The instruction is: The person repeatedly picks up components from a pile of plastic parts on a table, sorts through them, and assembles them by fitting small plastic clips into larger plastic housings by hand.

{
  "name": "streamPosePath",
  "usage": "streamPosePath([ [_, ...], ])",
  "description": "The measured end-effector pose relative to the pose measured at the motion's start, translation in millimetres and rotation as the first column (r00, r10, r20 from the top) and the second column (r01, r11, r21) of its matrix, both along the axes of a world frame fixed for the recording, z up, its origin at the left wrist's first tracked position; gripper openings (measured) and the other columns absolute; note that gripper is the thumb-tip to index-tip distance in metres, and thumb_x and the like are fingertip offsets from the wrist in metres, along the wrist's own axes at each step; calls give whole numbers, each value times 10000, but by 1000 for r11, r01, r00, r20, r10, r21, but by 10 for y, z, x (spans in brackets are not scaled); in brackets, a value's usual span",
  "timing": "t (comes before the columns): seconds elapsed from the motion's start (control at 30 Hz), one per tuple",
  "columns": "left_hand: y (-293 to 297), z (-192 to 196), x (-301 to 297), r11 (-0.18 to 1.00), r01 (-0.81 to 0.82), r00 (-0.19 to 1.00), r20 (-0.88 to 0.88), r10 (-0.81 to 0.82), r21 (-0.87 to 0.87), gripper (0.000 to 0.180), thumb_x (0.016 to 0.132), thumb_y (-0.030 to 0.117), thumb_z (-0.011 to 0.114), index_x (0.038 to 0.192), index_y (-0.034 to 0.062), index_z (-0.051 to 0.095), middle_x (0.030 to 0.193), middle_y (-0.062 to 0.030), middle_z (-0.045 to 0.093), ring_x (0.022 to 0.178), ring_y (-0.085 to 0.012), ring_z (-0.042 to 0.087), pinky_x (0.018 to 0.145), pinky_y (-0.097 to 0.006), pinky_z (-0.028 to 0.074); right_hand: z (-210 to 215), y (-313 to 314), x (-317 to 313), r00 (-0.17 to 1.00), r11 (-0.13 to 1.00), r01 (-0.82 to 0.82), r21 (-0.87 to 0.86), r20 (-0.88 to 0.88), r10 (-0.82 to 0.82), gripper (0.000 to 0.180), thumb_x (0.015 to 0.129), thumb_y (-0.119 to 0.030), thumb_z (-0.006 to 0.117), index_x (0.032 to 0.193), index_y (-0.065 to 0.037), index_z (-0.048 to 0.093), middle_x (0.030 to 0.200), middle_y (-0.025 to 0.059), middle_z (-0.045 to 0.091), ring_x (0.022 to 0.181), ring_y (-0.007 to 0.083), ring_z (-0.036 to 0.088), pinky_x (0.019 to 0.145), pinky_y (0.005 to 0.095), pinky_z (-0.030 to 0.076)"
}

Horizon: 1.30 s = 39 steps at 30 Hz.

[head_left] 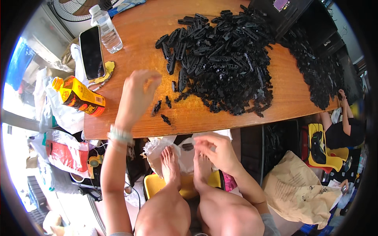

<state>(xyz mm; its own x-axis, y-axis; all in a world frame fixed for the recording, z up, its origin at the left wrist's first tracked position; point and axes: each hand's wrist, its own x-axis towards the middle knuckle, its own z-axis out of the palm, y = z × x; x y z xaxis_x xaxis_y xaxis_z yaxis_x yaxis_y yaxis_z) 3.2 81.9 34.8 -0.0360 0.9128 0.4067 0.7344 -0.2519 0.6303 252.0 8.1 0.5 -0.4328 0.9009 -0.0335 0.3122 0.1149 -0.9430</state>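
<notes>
My left hand hangs over the table's near left part, fingers curved and a little apart, with nothing visible in them. Just right of it lie several small black plastic clip-like parts. A large heap of black plastic parts, long ribbed pieces and smaller bits, spreads beyond. My right hand is below the table edge, above my right foot, with its fingers bent and apart. By its fingertips a dark oval piece shows over a crumpled white bag; whether they touch is unclear.
On the wooden table at left are a phone, a clear water bottle and a yellow-and-black drink bottle. A second black heap lies at far right, near another person. A brown paper sack stands at lower right.
</notes>
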Motion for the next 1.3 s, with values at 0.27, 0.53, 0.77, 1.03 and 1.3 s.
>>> streamPosePath([
  [0.27, 1095, -316, 16, 970, -126, 983, -162, 92, -210, 382, 723, 281, 751, 962, 10, 626, 873, -175, 668, 892, -326, 629, 798, -387, 485, -180, 903, -588, 977, 675, 47, 737, 105, -183, 147, 729, -5, 684, 872, -30, 661, 834, 70, 542, 757, 248, 539, 640, 348, 452],
  [0.53, 913, -407, -315, 942, -154, 935, 265, 236, -297, 374, 684, 111, 771, 990, -8, 592, 878, -92, 643, 840, -174, 626, 725, -277, 496, -310, 956, -660, 984, 591, 108, 800, 0, -180, 162, 725, -5, 686, 865, -39, 613, 894, 73, 556, 804, 251, 517, 702, 358, 410],
  [0.77, 192, -80, -188, 992, 102, 565, 825, 4, -74, 293, 814, 56, 662, 1072, -1, 537, 962, -71, 617, 803, -98, 567, 699, -207, 437, -82, 716, -532, 885, 915, 337, 221, -407, -227, 123, 866, 19, 565, 985, 5, 593, 887, 72, 620, 659, 115, 533, 614, 218, 421],
  [1.03, -460, 81, 267, 931, 283, 530, 846, 48, -230, 341, 744, 14, 738, 1033, -34, 564, 891, -63, 631, 851, -123, 590, 762, -229, 471, 181, 409, -429, 803, 965, 187, -182, -538, -257, 194, 912, -23, 534, 1085, 37, 601, 919, 104, 658, 715, 105, 579, 637, 217, 458],
  [1.3, -233, -34, 357, 816, 498, 214, 953, 212, -294, 262, 800, 104, 710, 981, -44, 592, 867, -58, 633, 795, -112, 590, 749, -230, 446, -175, 693, -493, 938, 537, 239, 809, -49, -344, 139, 814, -10, 633, 953, -16, 643, 771, 82, 572, 684, 247, 527, 622, 299, 434],
])
